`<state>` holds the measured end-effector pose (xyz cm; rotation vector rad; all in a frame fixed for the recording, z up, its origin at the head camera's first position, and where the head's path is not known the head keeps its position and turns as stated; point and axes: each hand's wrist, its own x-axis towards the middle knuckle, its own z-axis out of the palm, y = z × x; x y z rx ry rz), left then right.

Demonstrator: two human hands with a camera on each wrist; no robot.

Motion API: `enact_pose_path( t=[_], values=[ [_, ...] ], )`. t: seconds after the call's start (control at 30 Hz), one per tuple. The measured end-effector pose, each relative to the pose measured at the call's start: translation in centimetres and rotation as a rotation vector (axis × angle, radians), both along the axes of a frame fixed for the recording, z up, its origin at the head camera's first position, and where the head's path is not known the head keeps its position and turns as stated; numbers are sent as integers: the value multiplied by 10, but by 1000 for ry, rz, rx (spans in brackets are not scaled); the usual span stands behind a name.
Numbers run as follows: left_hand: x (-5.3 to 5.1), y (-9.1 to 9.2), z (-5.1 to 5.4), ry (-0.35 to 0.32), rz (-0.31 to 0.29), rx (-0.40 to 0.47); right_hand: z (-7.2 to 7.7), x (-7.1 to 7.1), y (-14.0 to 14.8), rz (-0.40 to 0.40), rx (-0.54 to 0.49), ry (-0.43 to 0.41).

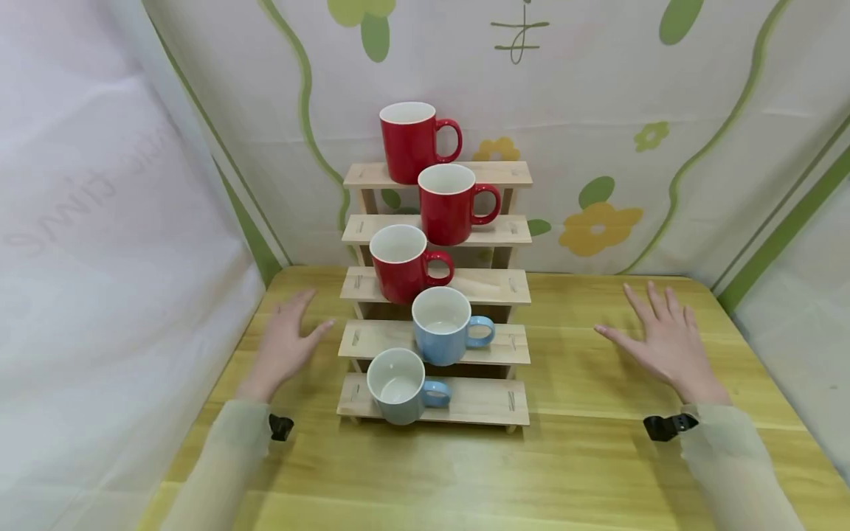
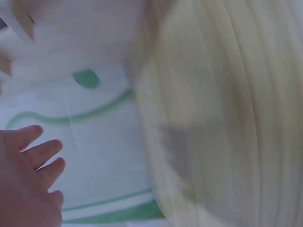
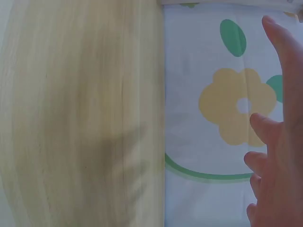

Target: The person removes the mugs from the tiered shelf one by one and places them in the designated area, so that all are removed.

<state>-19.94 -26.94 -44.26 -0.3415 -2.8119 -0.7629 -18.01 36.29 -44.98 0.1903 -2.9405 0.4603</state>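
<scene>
A stepped wooden rack (image 1: 478, 402) stands mid-table with one mug on each tier. From the top come a red mug (image 1: 406, 147), a second red mug (image 1: 446, 210) further right, and a third red mug (image 1: 398, 273) to the left. Below them sit a light blue mug (image 1: 441, 335) and, on the lowest tier, a grey-blue mug (image 1: 397, 391) with a blue handle. All handles point right. Left of the rack is my left hand (image 1: 282, 343), fingers spread and holding nothing. My right hand (image 1: 667, 343) is spread well to the rack's right, also holding nothing.
The wooden table (image 1: 425, 472) extends in front of the rack and to both sides. Behind it hangs a white cloth (image 1: 505, 96) printed with flowers and green lines. Cloth walls (image 1: 99, 221) also close in the left and right sides.
</scene>
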Motion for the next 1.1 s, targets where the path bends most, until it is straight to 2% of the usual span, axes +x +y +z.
enact_pose_path(
  t=[0.1,0.27,0.43,0.6,0.77,0.93,1.1],
  values=[
    [11,13,3,-58,-7,84,3,0,0,3,-8,3],
    [28,30,0,-151,6,291,8,-1,-5,14,-46,25],
    [36,48,-7,-168,-6,464,20,1,-12,34,-139,54],
    [38,57,-18,-148,-12,568,40,5,-24,70,-293,46],
    [36,60,-23,-161,-35,709,55,8,-39,94,-439,41],
    [35,59,-27,-197,-35,787,67,11,-54,107,-509,57],
    [32,57,-30,-227,-27,818,78,11,-69,138,-543,59]
  ],
)
